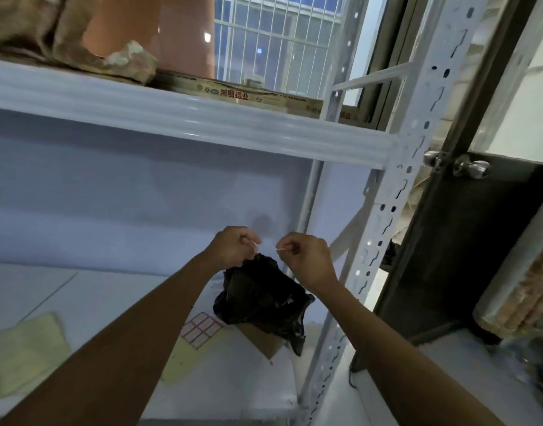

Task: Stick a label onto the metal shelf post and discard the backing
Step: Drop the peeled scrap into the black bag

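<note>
White metal shelf (110, 287), slotted post (396, 192), barred window (273, 35) behind, dark door (467, 241) beside.

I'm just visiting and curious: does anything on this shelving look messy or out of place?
Mildly. A crumpled black plastic bag covers part of a brown cardboard piece on the white lower shelf, with a red-gridded label sheet lying askew beside it. Nothing looks spilled.

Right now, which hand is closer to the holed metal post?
The right hand, on the side of the post; the left hand is farther off, by the black bag. Each pinches a white slip.
</note>
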